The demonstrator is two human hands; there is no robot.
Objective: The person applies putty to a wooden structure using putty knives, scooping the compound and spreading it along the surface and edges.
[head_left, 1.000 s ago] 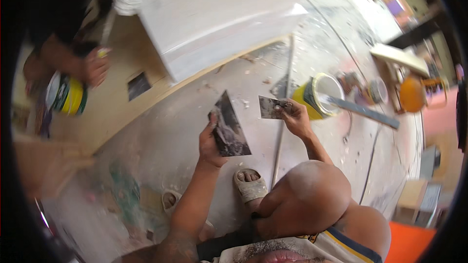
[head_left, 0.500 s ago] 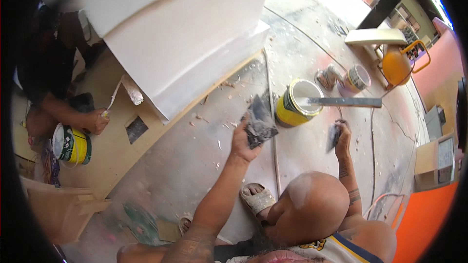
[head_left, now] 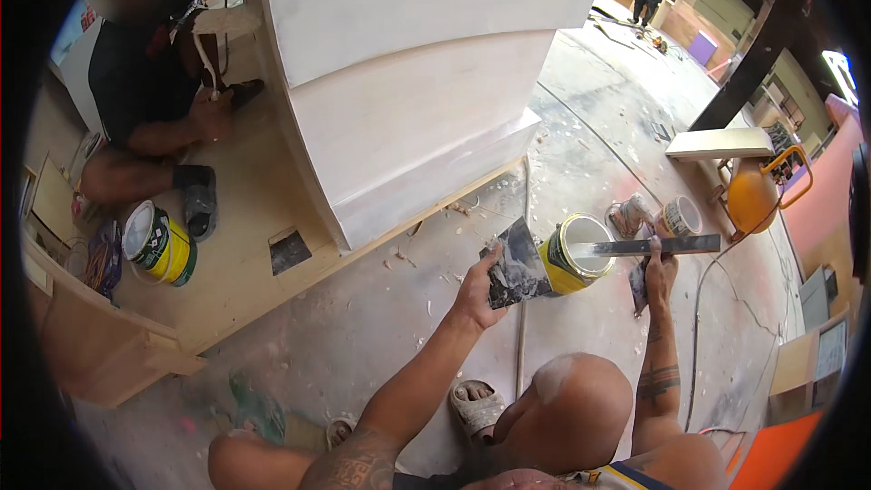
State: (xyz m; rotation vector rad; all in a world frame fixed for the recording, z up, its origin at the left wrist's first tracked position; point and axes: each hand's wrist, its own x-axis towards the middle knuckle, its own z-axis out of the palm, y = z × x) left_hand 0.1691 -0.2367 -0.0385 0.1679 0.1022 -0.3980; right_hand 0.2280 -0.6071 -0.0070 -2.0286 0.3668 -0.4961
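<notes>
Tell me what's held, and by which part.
The left hand grips a dark plate by its left edge; the right hand, a blade by its right side. Any grip on the bar is unclear.

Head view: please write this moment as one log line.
left hand: holds dark plate; right hand: holds dark blade, touches grey bar; yellow bucket: bar end inside

The stained concrete floor (head_left: 363, 345) carries a yellow-and-green bucket (head_left: 562, 276). Just right of the bucket stand two smaller, paint-crusted tubs (head_left: 680, 217), and farther right an orange tank (head_left: 751, 198). A pale hose (head_left: 521, 345) runs along the bucket's left side, a dark cable (head_left: 696, 336) curves to its right, and flakes (head_left: 399, 260) lie scattered leftward.
</notes>
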